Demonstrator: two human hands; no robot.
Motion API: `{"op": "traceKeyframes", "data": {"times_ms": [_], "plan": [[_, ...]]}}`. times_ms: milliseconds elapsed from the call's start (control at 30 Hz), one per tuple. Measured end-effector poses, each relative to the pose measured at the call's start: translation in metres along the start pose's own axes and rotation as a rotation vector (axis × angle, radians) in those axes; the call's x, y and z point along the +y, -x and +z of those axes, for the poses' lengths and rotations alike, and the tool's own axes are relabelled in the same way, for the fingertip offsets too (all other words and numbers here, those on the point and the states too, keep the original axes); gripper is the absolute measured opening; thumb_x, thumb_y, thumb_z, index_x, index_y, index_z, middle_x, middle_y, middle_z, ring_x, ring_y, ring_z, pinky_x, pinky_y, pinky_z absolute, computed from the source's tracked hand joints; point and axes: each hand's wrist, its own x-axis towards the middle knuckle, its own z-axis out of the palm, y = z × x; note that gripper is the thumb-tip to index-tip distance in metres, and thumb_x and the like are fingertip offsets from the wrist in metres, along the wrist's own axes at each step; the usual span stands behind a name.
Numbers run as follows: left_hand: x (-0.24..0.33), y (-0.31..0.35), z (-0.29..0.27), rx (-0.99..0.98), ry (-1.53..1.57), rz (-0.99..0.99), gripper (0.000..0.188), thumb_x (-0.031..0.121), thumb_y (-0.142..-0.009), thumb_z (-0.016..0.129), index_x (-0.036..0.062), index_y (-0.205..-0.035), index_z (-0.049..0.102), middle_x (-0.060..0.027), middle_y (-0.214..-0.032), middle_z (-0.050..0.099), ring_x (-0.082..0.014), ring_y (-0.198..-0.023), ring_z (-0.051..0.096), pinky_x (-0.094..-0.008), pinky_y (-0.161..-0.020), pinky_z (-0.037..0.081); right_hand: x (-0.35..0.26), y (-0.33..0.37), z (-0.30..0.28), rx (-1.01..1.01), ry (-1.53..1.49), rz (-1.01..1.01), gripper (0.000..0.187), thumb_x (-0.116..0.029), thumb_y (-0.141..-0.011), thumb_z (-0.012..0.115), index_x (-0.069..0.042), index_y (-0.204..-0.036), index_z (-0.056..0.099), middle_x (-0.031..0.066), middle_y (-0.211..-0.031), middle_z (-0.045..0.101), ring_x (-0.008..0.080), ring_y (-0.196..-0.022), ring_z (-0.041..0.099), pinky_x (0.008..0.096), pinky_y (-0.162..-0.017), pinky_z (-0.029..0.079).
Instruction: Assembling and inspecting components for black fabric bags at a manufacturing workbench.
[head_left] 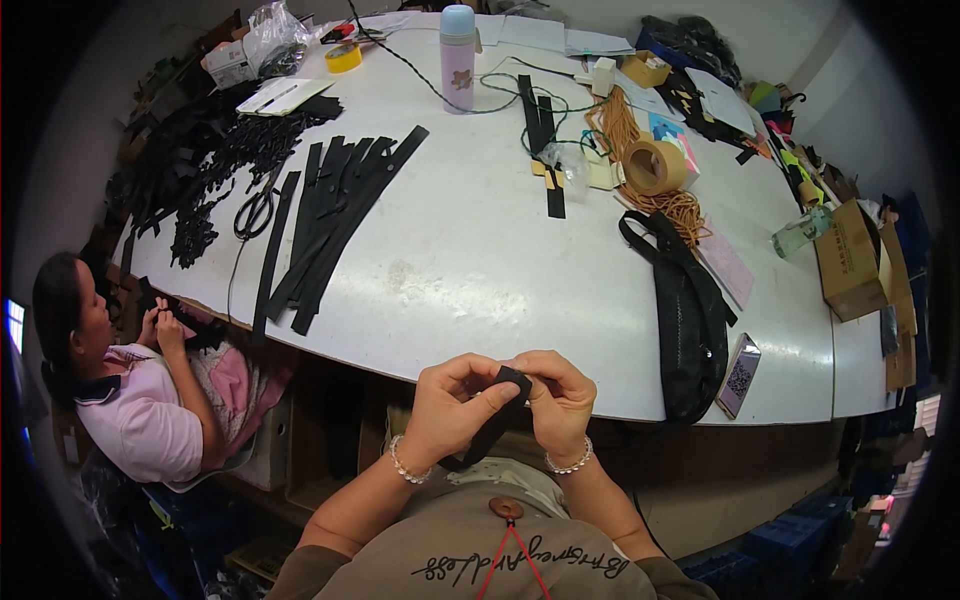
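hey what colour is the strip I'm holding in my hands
The strip is black, seen best in the head view.

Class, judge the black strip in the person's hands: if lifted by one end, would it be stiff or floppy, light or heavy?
The black strip would probably droop, since it curves below the left hand and right hand. It is likely light, looking narrow and thin.

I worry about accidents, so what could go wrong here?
The phone lies close to the table's edge, so a bump might knock it off. The held black strip is pinched between fingers, so it might slip down. The scissors lie beside loose strips, so someone reaching there might get poked.
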Motion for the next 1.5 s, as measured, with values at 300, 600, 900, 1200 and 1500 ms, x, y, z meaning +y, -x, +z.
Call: {"op": "traceKeyframes", "data": {"times_ms": [300,600,900,1200,1500], "plan": [[0.02,0.008,0.002,-0.021,-0.124,-0.141,0.012,0.003,-0.084,0.069,-0.0022,-0.095,0.065,-0.0043,-0.085,0.067,-0.0041,-0.068,0.06,-0.0185,-0.059,0.049,-0.015,0.003,-0.007,-0.054,0.313,-0.096,0.012,0.006,-0.084,0.062,0.001,-0.095,0.065,0.0103,-0.093,0.067,0.0179,-0.083,0.064,0.0266,-0.073,0.051],[0.009,0.01,0.01,0.033,-0.028,0.034,0.008,-0.002,-0.083,0.068,-0.0039,-0.091,0.065,-0.0052,-0.084,0.066,-0.0078,-0.068,0.061,-0.0197,-0.061,0.05,-0.012,0.011,0.013,0.147,0.156,-0.139,0.01,0.005,-0.087,0.061,0.003,-0.096,0.063,0.0094,-0.091,0.065,0.014,-0.079,0.061,0.0242,-0.07,0.05],[0.001,0.006,0.011,0.074,-0.039,0.167,0.008,-0.003,-0.084,0.067,-0.0038,-0.092,0.067,-0.0062,-0.082,0.064,-0.0085,-0.068,0.06,-0.02,-0.06,0.049,-0.011,0.01,0.021,0.194,0.041,-0.021,0.007,0.002,-0.091,0.058,0.004,-0.096,0.062,0.0063,-0.09,0.064,0.0094,-0.081,0.058,0.0215,-0.073,0.048],[-0.006,0.005,0.008,0.061,-0.082,0.191,0.009,-0.002,-0.085,0.066,-0.0038,-0.093,0.067,-0.0063,-0.083,0.064,-0.0089,-0.069,0.06,-0.0201,-0.061,0.049,-0.007,0.011,0.021,0.236,-0.086,0.059,0.007,0.001,-0.091,0.058,0.003,-0.097,0.062,0.0046,-0.089,0.063,0.0081,-0.08,0.057,0.0207,-0.072,0.048],[-0.012,0.007,0.006,0.061,-0.05,0.166,0.011,-0.001,-0.085,0.067,-0.002,-0.096,0.068,-0.0061,-0.087,0.065,-0.0085,-0.076,0.059,-0.021,-0.066,0.047,-0.007,0.009,0.02,0.19,-0.131,0.053,0.007,0.002,-0.091,0.057,0.003,-0.097,0.061,0.0059,-0.09,0.063,0.0095,-0.08,0.058,0.022,-0.071,0.05]]}}
